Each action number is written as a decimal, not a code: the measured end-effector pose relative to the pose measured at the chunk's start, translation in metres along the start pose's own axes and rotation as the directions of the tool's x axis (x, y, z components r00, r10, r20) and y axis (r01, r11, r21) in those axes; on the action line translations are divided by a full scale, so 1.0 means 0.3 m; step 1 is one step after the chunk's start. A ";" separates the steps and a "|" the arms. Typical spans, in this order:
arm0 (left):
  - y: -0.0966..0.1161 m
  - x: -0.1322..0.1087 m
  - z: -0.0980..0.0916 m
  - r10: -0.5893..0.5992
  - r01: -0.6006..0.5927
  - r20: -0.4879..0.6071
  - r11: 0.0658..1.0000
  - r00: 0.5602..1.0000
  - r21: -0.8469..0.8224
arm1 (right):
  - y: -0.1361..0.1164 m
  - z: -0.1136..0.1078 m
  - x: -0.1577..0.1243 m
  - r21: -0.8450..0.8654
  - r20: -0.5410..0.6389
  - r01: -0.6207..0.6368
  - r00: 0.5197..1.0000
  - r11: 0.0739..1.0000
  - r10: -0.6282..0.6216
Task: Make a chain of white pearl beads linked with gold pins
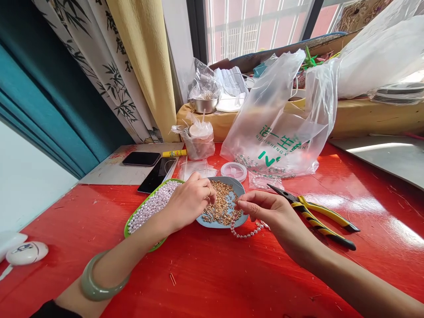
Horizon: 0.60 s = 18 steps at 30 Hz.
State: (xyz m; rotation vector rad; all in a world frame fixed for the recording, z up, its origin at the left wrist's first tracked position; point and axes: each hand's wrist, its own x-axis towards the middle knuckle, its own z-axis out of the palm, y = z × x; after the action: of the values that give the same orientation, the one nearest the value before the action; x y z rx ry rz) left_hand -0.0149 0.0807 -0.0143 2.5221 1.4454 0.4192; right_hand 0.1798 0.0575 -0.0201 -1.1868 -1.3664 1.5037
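Note:
My left hand [195, 196] is over the left side of a blue-grey dish [244, 190] of small gold beads [221, 198]. Its fingers are bent down and drawn together at the beads; what lies between the tips is too small to make out. At the dish's right side, my right hand [265, 206] pinches a beaded strand between thumb and fingertips. The strand's pearly beads [247, 235] hang in a curve below that hand, over the dish's edge and the table. Partly behind my left forearm stands a green tray [126, 227] full of pale lilac pearl beads [154, 207].
Long-nose pliers [318, 216] with yellow-black handles lie right of my right hand. Behind the dish are a round plastic lid [233, 171] and a large plastic bag [274, 128]. A phone [141, 159], a tablet [157, 175] and a computer mouse [27, 253] are to the left.

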 end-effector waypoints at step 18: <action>-0.102 0.016 -0.010 -0.073 0.136 -0.247 0.959 0.966 0.248 | 0.010 0.003 0.006 0.058 0.020 -0.023 1.000 0.998 0.022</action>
State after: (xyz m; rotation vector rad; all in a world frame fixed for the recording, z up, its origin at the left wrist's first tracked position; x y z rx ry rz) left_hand -0.0384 0.1004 -0.0204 2.6530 1.8257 0.5573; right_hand 0.1784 0.0585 -0.0234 -1.1579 -1.3172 1.5636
